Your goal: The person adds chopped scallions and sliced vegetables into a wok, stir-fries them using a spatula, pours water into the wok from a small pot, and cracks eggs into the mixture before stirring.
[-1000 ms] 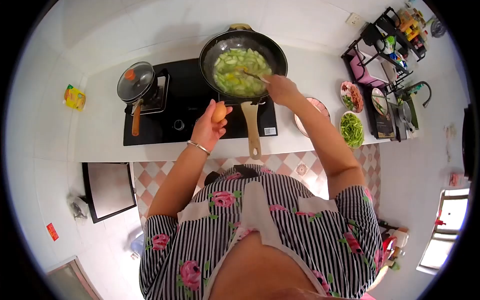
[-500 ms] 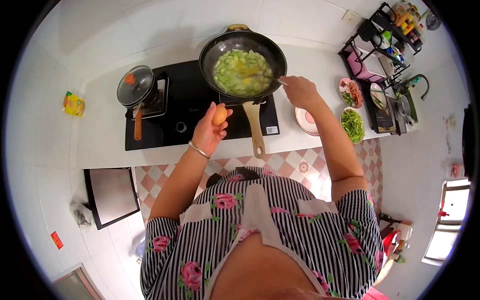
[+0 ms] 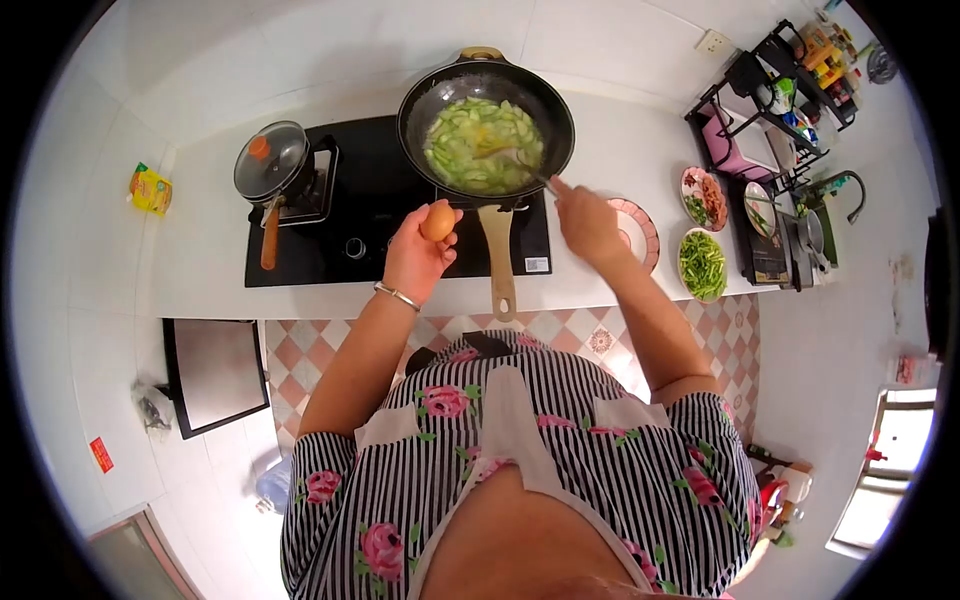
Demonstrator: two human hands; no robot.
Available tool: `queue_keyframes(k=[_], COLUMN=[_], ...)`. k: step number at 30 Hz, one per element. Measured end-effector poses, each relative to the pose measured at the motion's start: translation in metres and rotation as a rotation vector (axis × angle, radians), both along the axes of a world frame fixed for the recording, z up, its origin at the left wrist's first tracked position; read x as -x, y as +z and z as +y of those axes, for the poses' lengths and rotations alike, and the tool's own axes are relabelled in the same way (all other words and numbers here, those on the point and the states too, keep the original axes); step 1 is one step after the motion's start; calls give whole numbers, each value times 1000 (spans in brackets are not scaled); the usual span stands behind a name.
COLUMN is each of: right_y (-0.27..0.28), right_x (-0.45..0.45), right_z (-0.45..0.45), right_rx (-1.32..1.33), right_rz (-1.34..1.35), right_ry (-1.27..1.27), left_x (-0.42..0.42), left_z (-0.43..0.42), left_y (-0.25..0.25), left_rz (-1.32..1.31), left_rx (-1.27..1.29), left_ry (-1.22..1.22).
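Note:
My left hand (image 3: 418,262) is closed around a brown egg (image 3: 437,222), held up just in front of the wok near its handle. My right hand (image 3: 588,226) grips a metal-handled utensil (image 3: 541,177) that slants over the near right rim into the food; its working end is sunk in the liquid, so its kind is unclear. In the black wok (image 3: 555,115) are pale green vegetable slices (image 3: 480,130) in cloudy broth, with a yellowish patch in the middle. The wok's beige handle (image 3: 499,250) points toward me.
The wok is on a black cooktop (image 3: 375,190); a lidded saucepan (image 3: 272,160) stands at its left. To the right are a pink-rimmed plate (image 3: 648,238), a bowl of cut green vegetables (image 3: 703,265), a plate of meat (image 3: 712,200) and a black rack (image 3: 745,75).
My right hand has moved slightly left and toward me, shifting the utensil in the broth. My left hand still holds the egg, its top now more exposed. The view has shifted slightly.

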State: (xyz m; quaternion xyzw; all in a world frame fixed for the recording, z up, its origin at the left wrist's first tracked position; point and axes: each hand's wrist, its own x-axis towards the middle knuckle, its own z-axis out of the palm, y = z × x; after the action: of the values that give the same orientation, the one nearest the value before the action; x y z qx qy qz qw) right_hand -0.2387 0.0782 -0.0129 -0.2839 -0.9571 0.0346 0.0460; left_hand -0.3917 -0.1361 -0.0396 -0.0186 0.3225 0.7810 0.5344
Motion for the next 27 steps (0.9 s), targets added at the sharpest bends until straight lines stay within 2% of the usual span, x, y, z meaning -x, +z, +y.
queue_keyframes(k=[2,5,6,9,10,12,13,14,17,20,21,23,24,25,27], right_y=[-4,-6,-7,0,0,17,24,21,26,11,4,-6,-4,-1,-11], right_x=[-8,-12,-16,-23,-22,-23,-23,-23,-25,-21,-20,-18,-17,-13,-5], right_z=[-10,-20,-21,-16,-17,-20,-19,-12,-3,18,33,69,85,96,120], right_rx=[54,140,92,142,824,1434,1738,1841,2035,2196,2227,2286,2136,1833,1326], right_rz=[30,11,62,499,574,660,691,731,827,895,922,976,1020,1047,908], right_ry=[-18,-54,-4,258,159,48,-12,60,78,122,153,214,154,130,-63], left_x=[-5,-19,-23,-51,-58,-68,-75,-84,-85,-81,-81,-82,-76,-69,-63], left_z=[8,22,27,53,63,91,102,111,120,131,135,130,127,121,110], left_y=[-2,-2,4,27,39,11,14,17,31,16,12,18,12,11,14], left_rz=[7,154,259,513,548,809,940,932,1166,1366,1451,1397,1313,1227,1023], left_rx=[-65,39,88,230,254,67,-31,-16,84,202,236,258,259,262,242], left_ry=[13,63,29,52,14,124,182,297,268,333,366,430,403,374,370])
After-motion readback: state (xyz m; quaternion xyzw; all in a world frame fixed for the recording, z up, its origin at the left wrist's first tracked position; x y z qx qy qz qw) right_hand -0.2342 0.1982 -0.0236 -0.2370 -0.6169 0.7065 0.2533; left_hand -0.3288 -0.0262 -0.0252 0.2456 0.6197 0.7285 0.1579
